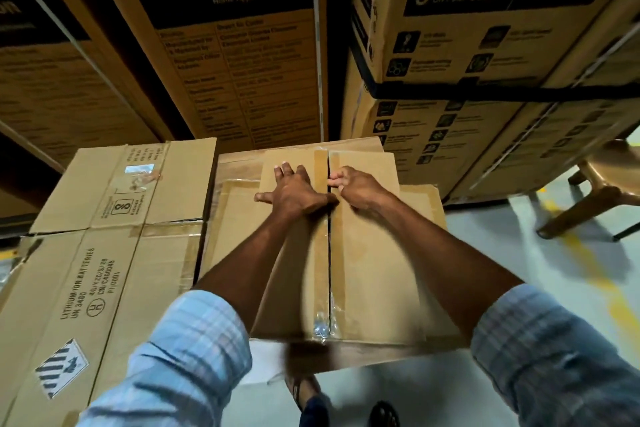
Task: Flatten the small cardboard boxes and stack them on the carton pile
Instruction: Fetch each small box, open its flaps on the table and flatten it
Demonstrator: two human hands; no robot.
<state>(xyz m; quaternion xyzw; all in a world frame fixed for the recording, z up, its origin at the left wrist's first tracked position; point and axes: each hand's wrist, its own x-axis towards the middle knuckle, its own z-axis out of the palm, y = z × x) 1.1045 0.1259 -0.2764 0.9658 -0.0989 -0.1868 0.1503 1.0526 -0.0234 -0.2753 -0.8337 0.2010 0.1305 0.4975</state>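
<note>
Warehouse aisle being walled by stacked Crompton cartons (225, 45). Small cardboard box (374, 270) lying atop carton pile (420, 208). Box being pressed by flat left hand (294, 191), seam edge being gripped by curled right hand (353, 185). Flattening seemingly unfinished; flattened sheets already beneath.

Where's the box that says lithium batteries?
The lithium batteries carton lies on the left of the head view, right next to the small box in the middle.

Tall Crompton cartons (221, 45) stand behind, a brown stool (604, 177) right.
</note>
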